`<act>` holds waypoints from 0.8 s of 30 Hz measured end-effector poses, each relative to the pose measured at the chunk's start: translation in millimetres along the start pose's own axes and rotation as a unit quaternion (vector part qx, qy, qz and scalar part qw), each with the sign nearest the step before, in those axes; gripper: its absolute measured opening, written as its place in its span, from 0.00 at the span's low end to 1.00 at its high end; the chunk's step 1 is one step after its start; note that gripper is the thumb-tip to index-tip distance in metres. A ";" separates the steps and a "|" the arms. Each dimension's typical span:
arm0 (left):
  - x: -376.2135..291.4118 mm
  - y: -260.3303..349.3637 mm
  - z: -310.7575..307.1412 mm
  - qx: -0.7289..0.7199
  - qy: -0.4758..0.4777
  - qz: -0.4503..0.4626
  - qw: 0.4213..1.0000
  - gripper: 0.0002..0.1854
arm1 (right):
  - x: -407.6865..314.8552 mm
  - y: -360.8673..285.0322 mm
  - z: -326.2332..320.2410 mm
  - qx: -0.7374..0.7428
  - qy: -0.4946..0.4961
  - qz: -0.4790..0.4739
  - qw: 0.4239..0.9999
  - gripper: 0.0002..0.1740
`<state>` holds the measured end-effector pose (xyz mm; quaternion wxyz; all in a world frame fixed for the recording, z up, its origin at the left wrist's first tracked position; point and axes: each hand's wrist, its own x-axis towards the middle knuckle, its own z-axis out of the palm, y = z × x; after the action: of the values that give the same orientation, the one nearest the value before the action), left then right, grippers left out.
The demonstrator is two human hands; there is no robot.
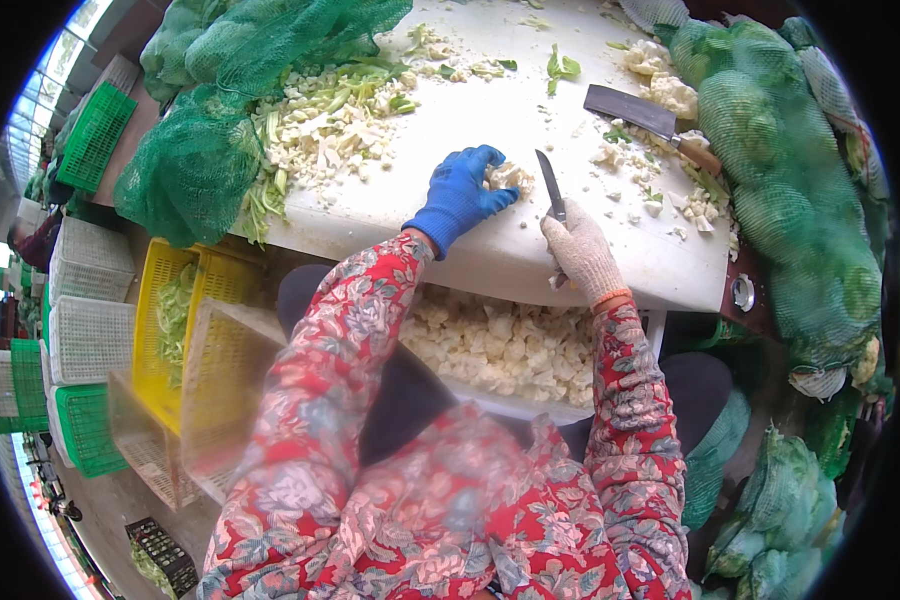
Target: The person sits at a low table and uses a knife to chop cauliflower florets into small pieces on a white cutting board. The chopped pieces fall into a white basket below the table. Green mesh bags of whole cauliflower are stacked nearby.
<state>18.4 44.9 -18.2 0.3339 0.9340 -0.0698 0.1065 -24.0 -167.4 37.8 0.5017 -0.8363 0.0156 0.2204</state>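
My left hand [461, 191], in a blue work glove, grips a cauliflower piece [511, 178] on the white tabletop [390, 214]. Only part of that piece shows between thumb and fingers. To its right, my right hand [581, 247] wears a pale knit glove and holds a small knife [550, 182], its dark blade pointing up and away from me. Blade and cauliflower are apart. Below the table edge, between my knees, a white container [487, 397] is filled with cauliflower florets [510, 345].
A cleaver [630, 109] lies at the right near cauliflower chunks [671, 94]. Green mesh sacks [787, 165] line the right side; green netting [195, 150] covers the left corner. Trimmings [330, 127] are heaped beside it. A yellow crate [166, 292] holding leaves stands at lower left.
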 end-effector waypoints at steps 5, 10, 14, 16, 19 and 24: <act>-4.3 -4.6 -5.3 -0.054 0.002 -0.012 0.998 0.26 | -4.2 2.6 19.3 0.043 -0.023 0.054 0.997 0.19; -5.8 -22.5 -18.8 -0.279 -0.062 -0.085 0.955 0.25 | -20.3 19.7 -7.3 0.014 0.031 0.065 0.997 0.18; -5.3 -25.8 -24.4 -0.256 -0.073 -0.035 0.963 0.25 | -24.0 18.9 -9.6 -0.143 0.115 0.002 0.983 0.18; -5.5 -25.9 -24.1 -0.314 -0.092 -0.101 0.940 0.25 | -20.0 12.6 0.6 -0.209 0.116 -0.035 0.970 0.19; -5.2 -30.1 -20.1 -0.327 -0.086 -0.116 0.934 0.24 | -10.9 2.4 22.8 -0.239 0.048 -0.055 0.968 0.21; -1.2 -40.9 -14.9 -0.090 0.003 -0.009 0.996 0.22 | 6.0 -10.0 42.6 -0.267 0.033 -0.076 0.960 0.20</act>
<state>23.2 85.8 -32.2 0.4182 0.9002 -0.0696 0.0994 -31.2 -125.2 26.8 0.2752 -0.9453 -0.0908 0.1496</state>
